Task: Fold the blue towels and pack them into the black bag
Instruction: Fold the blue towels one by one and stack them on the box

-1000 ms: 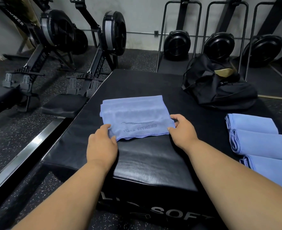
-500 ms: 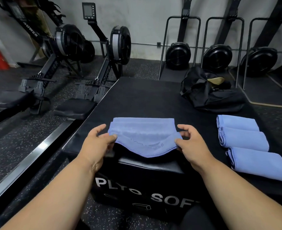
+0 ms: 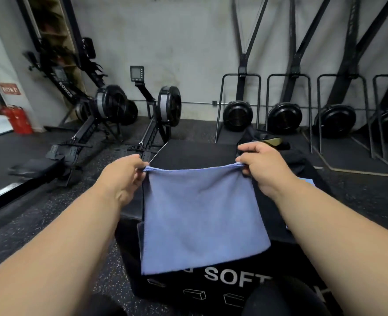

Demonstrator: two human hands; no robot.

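Both hands hold the towel [image 3: 202, 215] up in the air over the near edge of the worktop [image 3: 193, 151]. The left hand [image 3: 122, 176] and the right hand [image 3: 263, 167] each pinch one top corner with curled fingers. The cloth looks soft and light and hangs limp, so the corners are the best hold. The bag [image 3: 298, 160] lies behind the right hand.

One blue towel [image 3: 202, 215], two hands, two rowing machines.
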